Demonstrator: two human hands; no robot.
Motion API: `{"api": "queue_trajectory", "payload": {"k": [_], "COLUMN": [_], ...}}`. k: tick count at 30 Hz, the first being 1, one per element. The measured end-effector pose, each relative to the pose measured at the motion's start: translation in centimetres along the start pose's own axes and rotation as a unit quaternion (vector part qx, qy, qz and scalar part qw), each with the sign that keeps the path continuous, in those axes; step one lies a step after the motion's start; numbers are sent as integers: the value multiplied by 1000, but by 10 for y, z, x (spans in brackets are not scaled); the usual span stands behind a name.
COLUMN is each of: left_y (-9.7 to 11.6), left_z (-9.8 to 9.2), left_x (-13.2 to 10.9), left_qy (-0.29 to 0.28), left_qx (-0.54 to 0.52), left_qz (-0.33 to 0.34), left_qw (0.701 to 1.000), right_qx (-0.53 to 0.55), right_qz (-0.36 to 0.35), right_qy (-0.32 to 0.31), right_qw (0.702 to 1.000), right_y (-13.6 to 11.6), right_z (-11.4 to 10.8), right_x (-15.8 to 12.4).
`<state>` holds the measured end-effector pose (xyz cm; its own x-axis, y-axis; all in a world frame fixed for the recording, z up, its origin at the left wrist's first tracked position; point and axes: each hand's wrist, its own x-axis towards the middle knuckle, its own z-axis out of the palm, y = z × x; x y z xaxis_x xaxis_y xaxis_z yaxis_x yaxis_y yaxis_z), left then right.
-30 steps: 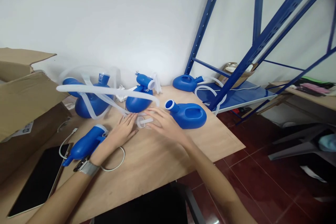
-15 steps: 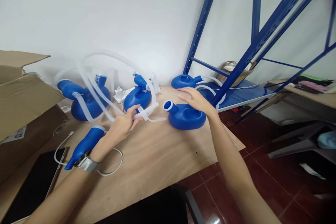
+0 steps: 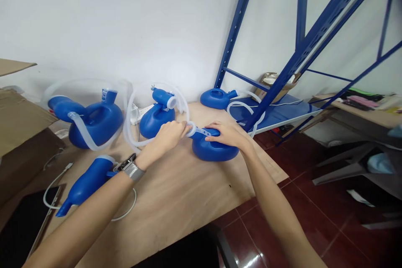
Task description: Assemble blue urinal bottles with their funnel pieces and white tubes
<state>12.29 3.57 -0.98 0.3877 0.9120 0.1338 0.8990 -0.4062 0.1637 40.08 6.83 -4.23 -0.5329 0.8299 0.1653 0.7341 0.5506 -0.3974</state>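
Note:
A blue plastic urinal bottle (image 3: 215, 153) with a loop handle lies on the wooden table, its neck pointing left. My right hand (image 3: 228, 135) is closed over the bottle's top and handle, with its thumb near a perforated translucent strap (image 3: 203, 131). Between the fingers of my left hand (image 3: 172, 135), a translucent cap (image 3: 191, 129) is held against the bottle's mouth. The strap runs from the cap along the neck. A clear hose (image 3: 127, 127) loops behind my left hand; its join to the cap is hidden by my fingers.
More blue bottles (image 3: 97, 123) with hoses stand along the wall. A blue funnel-like piece (image 3: 89, 180), white cable (image 3: 47, 201) and black tablet (image 3: 27, 222) lie front left. A cardboard box (image 3: 21, 121) stands at left. Blue rack posts (image 3: 240, 25) rise at right.
My left hand has moved right, bringing the cap and strap to the bottle's mouth. My right hand has come down from above the bottle and taken hold of it. The view has shifted slightly.

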Motion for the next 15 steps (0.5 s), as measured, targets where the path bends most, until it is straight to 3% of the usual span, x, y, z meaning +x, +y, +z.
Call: {"api": "queue_trajectory", "payload": {"k": [10,15], "left_y": [10,23], "left_z": [24,30], "left_x": [2,-4], "left_qy": [17,18], "left_qx": [8,29], "left_qz": [-62,-91], "left_qw": [998,995], "right_qx": [-39,-28], "right_qz": [19,49], "right_qy": [43,17], "right_qw": [998,998], "right_y": [-14,-18], "right_z": [8,6], "right_x": [-6,-6]}}
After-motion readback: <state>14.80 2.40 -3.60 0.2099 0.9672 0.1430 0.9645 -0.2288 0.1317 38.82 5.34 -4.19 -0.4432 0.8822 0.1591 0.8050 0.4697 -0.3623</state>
